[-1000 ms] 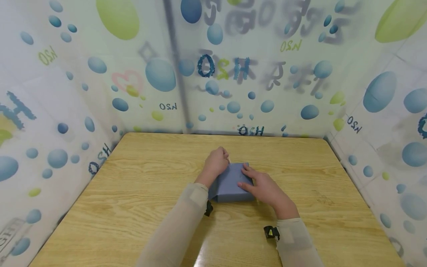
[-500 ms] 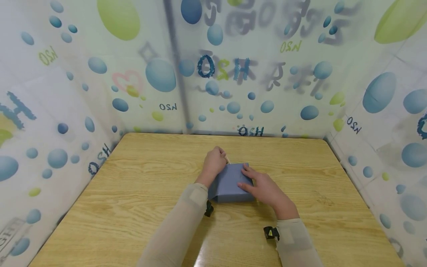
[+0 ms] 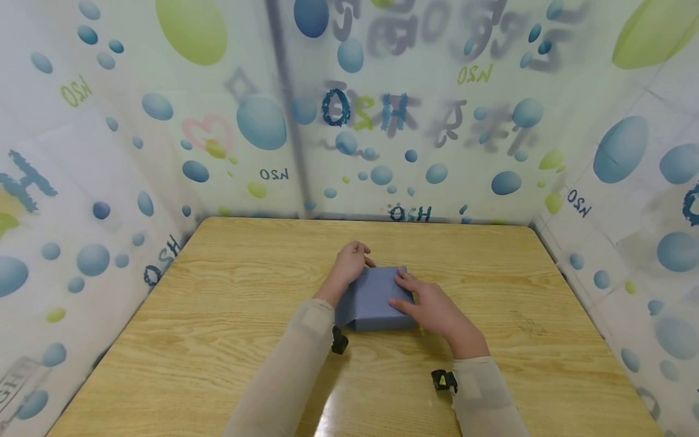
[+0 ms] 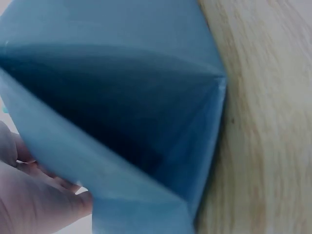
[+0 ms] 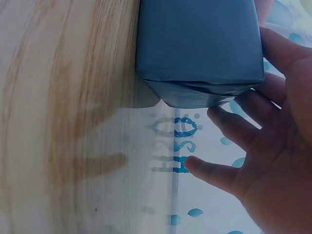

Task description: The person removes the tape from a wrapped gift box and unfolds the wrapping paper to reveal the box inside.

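Observation:
A flat block wrapped in blue-grey paper [image 3: 379, 297] lies on the wooden table. Its left end gapes in the left wrist view, where the paper [image 4: 112, 24] forms a dark, deep fold with a slanting flap [image 4: 97, 151] in front. My left hand [image 3: 348, 266] is at the far left corner, fingers loosely bent; up close, its fingertips [image 4: 83, 201] are right at the flap's edge. My right hand [image 3: 431, 306] rests on the right side, thumb and a finger on the top. Seen from the right wrist, the fingers of that hand [image 5: 265, 146] are spread beside the folded right end [image 5: 200, 92].
The wooden table [image 3: 218, 340] spreads around the block and meets a patterned back wall [image 3: 349, 158] of blue and green drops. Similar side walls stand left and right. Each wrist wears a black camera mount [image 3: 445, 381].
My left hand has loosened from its pinch at the far left corner, where a pale strip showed, and shifted slightly left. The left paper flap stands out a little more. The right hand stays put.

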Motion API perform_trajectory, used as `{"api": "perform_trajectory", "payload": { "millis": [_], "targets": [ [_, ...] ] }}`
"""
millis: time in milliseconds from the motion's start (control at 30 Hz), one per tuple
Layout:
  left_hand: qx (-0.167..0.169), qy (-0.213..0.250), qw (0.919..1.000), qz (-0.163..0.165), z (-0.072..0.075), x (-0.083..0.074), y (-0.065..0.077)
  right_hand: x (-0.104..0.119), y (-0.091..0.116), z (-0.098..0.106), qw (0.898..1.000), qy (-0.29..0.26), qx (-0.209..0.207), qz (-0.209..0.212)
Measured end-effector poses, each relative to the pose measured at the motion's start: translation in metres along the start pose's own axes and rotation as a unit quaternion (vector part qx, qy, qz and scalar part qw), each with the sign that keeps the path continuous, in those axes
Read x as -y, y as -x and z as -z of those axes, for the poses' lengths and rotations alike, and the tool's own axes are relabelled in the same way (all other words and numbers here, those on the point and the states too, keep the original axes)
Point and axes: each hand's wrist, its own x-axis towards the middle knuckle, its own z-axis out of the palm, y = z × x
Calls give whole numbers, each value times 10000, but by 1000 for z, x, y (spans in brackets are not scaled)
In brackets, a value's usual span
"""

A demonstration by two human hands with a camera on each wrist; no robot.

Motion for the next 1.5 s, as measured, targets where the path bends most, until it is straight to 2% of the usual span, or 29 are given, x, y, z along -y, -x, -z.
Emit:
{"api": "perform_trajectory", "payload": {
  "millis": [133,300,367,500,600,667,767,933,1200,1367,1500],
  "targets": [
    [-61,8,10000,60,2,3,2,0,0,0,10000,14,0,-29],
    [-46,-337,9994,-47,9,10,10,1,0,0,10000,15,15,-4],
    [85,-536,9984,-152,12,13,14,1,0,0,10000,40,16,27],
    [552,-797,9946,-383,19,12,24,-3,0,-2,9995,255,-101,145],
    [841,-931,9910,-476,22,11,32,-4,1,-4,9972,605,-383,200],
    [892,-1027,9895,-482,24,11,37,-4,2,-5,9946,826,-590,233],
    [821,-1115,9892,-481,25,12,43,-2,3,-6,9920,954,-789,252],
    [643,-1263,9890,-427,27,13,52,2,3,-8,9905,1033,-887,184],
    [266,-1254,9894,-685,24,10,58,0,-2,-8,9826,953,-1550,-361],
    [359,-1377,9894,-297,19,9,64,-1,-1,-8,9781,847,-1772,-687],
    [263,-1387,9898,-168,14,7,69,5,0,-7,9824,1083,-1491,-302]
  ]
}}
